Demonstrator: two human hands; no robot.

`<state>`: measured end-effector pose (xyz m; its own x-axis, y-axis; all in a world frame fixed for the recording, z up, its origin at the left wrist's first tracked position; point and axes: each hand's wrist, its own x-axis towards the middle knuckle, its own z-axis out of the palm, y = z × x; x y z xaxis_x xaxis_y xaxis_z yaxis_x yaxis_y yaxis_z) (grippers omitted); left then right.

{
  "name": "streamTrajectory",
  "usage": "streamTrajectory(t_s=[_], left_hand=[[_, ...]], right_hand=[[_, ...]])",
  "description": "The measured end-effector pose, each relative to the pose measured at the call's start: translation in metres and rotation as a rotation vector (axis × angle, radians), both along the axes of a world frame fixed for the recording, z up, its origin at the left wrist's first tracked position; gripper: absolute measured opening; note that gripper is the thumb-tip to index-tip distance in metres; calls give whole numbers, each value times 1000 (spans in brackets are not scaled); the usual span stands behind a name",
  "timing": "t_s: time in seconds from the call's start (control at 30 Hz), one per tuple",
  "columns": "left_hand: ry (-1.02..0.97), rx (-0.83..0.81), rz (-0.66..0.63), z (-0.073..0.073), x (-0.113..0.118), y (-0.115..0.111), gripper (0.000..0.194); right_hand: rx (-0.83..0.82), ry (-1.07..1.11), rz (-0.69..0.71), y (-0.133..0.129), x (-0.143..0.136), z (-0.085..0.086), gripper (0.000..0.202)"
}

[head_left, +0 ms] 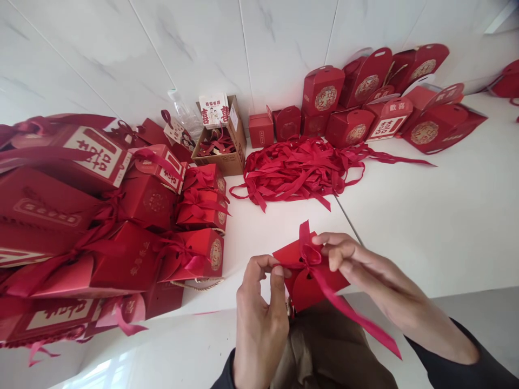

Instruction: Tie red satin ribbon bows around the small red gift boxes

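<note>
A small red box [302, 292] is held at the table's front edge, over the lap. Around its top runs a red ribbon [344, 308], looped into a bow, with one long tail hanging down to the right. My left hand [263, 313] is at the box's left side, thumb and index finger pinched on the ribbon. My right hand [348, 259] is on the box's right side beside the bow, its fingers closed on the ribbon near the loop; the fingertips partly hide what they grip.
Many ribbon-tied red boxes [133, 259] are piled at the left. Loose red ribbons [295, 170] lie in a heap ahead. Behind are a cardboard box [225, 162] and several untied red boxes [324, 92] along the tiled wall.
</note>
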<state>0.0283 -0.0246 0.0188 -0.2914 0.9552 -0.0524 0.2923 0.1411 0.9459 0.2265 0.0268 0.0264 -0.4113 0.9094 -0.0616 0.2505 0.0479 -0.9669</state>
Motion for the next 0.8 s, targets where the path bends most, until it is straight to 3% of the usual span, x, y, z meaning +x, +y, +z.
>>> streamTrajectory(t_s=[0.13, 0.2, 0.37, 0.57, 0.8], left_hand=[[119, 64, -34, 0, 1, -1, 15], [195, 84, -54, -1, 1, -1, 16], [256, 67, -68, -4, 5, -1, 14], [310, 119, -114, -8, 6, 2, 12], [323, 140, -81, -8, 9, 4, 11]], right_hand=[[193, -177, -180, 17, -5, 0, 30], [230, -270, -176, 27, -9, -1, 37], [160, -301, -53, 42, -17, -3, 31], [47, -201, -157, 41, -20, -3, 37], [-22, -120, -255, 41, -19, -9, 38]])
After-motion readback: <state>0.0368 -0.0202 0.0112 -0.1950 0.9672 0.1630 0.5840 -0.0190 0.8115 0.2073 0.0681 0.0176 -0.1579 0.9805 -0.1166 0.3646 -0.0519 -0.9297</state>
